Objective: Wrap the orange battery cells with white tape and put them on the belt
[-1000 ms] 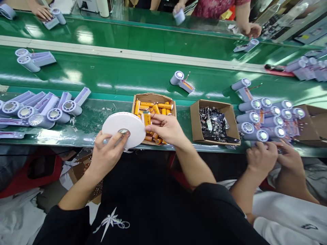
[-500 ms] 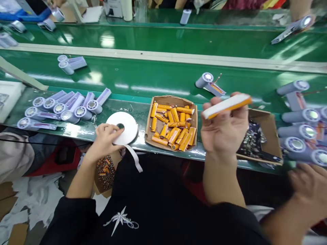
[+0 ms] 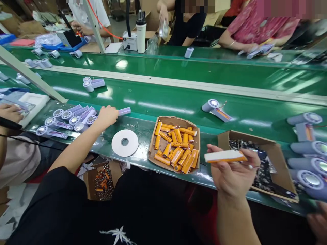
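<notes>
My left hand (image 3: 108,116) is closed over the round end of a lavender handheld fan housing (image 3: 124,111), whose open handle sticks out to the right. Beside it lie several similar housings (image 3: 74,119) in a cluster. In my right hand (image 3: 233,175) is an orange-wrapped battery (image 3: 227,160), held between thumb and fingers. A white strip of tape covers its upper face, and thin wires show at its right end. Flat on the bench lies a white tape roll (image 3: 117,144), its loose end hanging over the front edge.
A cardboard tray (image 3: 151,149) holds several orange batteries. Right of it, a cardboard box (image 3: 283,170) contains small dark parts. More housings rest on the green conveyor (image 3: 163,98) and at far right. Below the bench is a box of scraps (image 3: 89,185). Other people sit across and alongside.
My left hand has let go of the tape roll and moved up-left onto a fan housing. My right hand still holds the taped battery, now lower and turned. The camera view has tilted upward.
</notes>
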Demonstrator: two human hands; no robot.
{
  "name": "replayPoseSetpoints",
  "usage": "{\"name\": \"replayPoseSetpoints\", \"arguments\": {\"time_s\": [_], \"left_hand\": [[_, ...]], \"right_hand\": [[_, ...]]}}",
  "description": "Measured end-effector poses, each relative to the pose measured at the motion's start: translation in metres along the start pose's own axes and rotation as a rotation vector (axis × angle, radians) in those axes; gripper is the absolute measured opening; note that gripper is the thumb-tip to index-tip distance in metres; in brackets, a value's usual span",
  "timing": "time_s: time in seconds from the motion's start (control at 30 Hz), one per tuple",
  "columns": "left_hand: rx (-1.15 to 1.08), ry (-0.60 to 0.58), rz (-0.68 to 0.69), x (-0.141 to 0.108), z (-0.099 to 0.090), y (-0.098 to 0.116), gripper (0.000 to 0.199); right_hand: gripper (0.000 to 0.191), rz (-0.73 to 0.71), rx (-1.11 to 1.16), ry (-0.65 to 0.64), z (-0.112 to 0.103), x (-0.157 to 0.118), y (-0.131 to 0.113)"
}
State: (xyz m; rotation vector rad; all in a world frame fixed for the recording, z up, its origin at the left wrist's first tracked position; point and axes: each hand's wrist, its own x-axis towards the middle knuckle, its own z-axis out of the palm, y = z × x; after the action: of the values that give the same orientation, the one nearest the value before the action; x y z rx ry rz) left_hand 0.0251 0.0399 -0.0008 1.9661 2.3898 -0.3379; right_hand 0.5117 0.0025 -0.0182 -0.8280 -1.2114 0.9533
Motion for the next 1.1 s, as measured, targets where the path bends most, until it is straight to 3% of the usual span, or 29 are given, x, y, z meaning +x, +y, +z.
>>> {"name": "replayPoseSetpoints", "arguments": {"time_s": [0.1, 0.2, 0.3, 0.5, 0.7, 0.9, 1.1], "left_hand": [[-0.075, 0.039, 0.165, 0.059, -0.012, 0.044, 0.027], [-0.164, 0.017, 0.308, 0.114, -0.022, 0.086, 0.017], [-0.269, -0.062, 0.425, 0.144, -0.025, 0.098, 0.012], [-0.442, -0.108, 0.492, 0.153, -0.009, 0.086, 0.033], [-0.472, -0.078, 0.386, 0.161, 0.0, 0.111, 0.034], [-0.474, -0.074, 0.322, 0.159, -0.002, 0.124, 0.031], [-0.485, -0.08, 0.241, 0.156, -0.005, 0.14, 0.039]], "right_hand": [[0.059, -0.022, -0.044, -0.049, 0.026, 0.032, 0.0], [0.061, 0.027, -0.049, -0.21, 0.065, 0.08, 0.005], [0.065, 0.108, -0.095, -0.381, 0.095, 0.124, 0.02], [0.06, 0.167, -0.3, -0.7, 0.142, 0.179, 0.073], [0.041, 0.082, -0.53, -0.908, 0.178, 0.206, 0.118], [0.042, -0.088, -0.978, -1.095, 0.179, 0.207, 0.125], [0.047, -0.141, -1.209, -1.183, 0.187, 0.199, 0.127]]}}
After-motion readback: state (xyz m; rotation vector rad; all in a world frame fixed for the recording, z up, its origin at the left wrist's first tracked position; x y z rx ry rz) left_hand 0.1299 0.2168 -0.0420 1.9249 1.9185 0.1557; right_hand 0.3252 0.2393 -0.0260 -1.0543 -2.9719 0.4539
